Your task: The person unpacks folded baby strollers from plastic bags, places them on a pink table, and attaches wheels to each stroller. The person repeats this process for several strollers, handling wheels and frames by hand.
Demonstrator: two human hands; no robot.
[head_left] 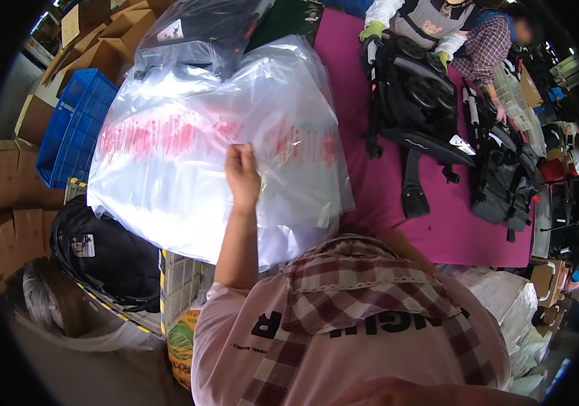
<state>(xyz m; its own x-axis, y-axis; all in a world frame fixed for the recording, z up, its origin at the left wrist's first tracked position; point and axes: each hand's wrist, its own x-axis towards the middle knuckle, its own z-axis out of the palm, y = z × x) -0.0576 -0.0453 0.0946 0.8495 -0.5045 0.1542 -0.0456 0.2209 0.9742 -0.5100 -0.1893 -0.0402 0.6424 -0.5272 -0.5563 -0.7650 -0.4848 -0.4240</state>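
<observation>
Clear plastic bags [161,193] under a closed left hand [242,172].
Left of that hand, a blue crate [76,128], contents hard to make out; nearer, a yellow-edged crate [177,279] holding black fabric goods [110,264]. The hand apparently pinches the plastic. The right hand is hidden behind the checked apron [364,271], its grip impossible to tell; beyond, stroller frames [418,95] crowd the magenta desk [452,237].

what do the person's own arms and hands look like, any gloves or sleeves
The left grip is bare, with no glove visible. A plain pale pink sleeve ends near the elbow, leaving the left forearm uncovered. Only a bare stretch of right arm shows.
</observation>
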